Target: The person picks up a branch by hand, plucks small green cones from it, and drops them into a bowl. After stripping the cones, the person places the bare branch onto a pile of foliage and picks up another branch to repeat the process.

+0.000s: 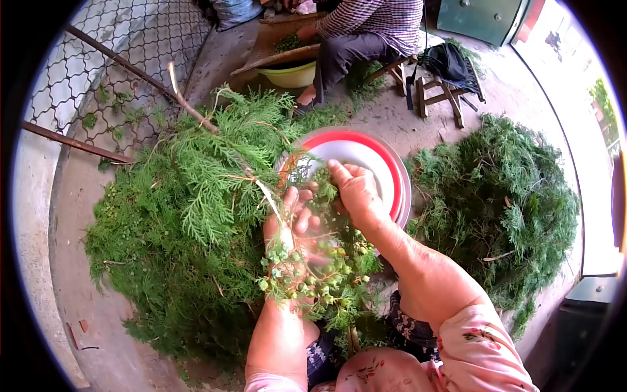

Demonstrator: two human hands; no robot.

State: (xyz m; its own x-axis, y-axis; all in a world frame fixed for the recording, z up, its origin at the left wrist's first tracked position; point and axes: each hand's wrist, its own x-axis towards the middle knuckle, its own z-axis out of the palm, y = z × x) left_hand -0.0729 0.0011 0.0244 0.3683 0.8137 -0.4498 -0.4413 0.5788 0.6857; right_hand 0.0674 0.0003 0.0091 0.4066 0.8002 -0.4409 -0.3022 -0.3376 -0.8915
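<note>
A green conifer branch [313, 268] with round pale-green cones lies across my forearms and hands, above a white basin with a red rim [395, 176]. My left hand [294, 212] is under the sprigs, palm partly up, its fingers curled around the branch's stem. To its right, my right hand [358, 189] pinches a green sprig between thumb and fingers over the basin. Foliage hides part of both hands, and the cones between them are a little blurred.
A large pile of green branches [176, 261] lies at the left, another pile [496, 209] at the right. Ahead, a seated person [366, 32] works over a woven tray [268, 46] and a yellow-green basin [289, 76]. A small wooden stool [447, 98] holds a black bag [447, 65].
</note>
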